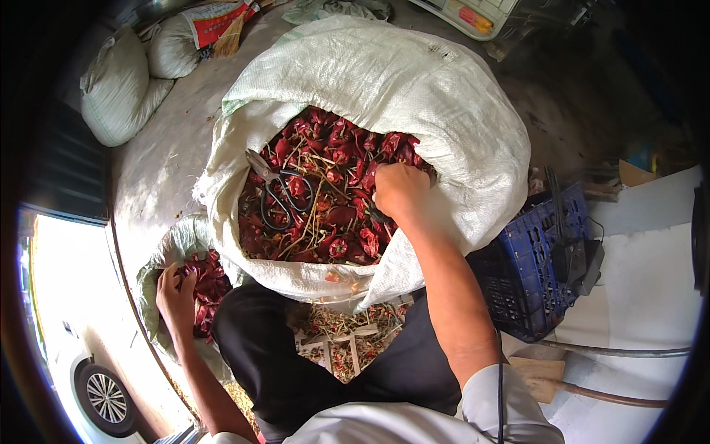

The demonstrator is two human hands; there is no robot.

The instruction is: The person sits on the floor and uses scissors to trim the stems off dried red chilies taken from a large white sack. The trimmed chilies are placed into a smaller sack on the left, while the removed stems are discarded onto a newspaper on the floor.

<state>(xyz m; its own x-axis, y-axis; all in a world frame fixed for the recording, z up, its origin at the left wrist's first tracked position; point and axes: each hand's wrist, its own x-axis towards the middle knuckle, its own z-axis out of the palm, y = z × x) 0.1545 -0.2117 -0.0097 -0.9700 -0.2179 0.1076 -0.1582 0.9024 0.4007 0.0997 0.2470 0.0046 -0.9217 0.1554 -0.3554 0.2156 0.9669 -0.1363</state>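
A large white woven sack (414,74), its rim rolled back, stands before me, full of dried red chilies (340,214) and loose stalks. My right hand (401,192) reaches into its right side; the fingers are curled and their tips hidden, so what they hold does not show. Black-handled scissors (277,185) lie on the chilies at the left of the opening. At lower left, my left hand (176,300) is at a smaller pale green sack (148,285), thumb and fingers apart beside the dark red chili pieces (211,285) in it.
A blue plastic crate (518,274) stands at the right, with dark items on it. Stalks and scraps (377,322) litter the ground between my legs, around a wooden slat frame (347,344). Filled white sacks (122,89) lean at the far left, near a small broom (229,37).
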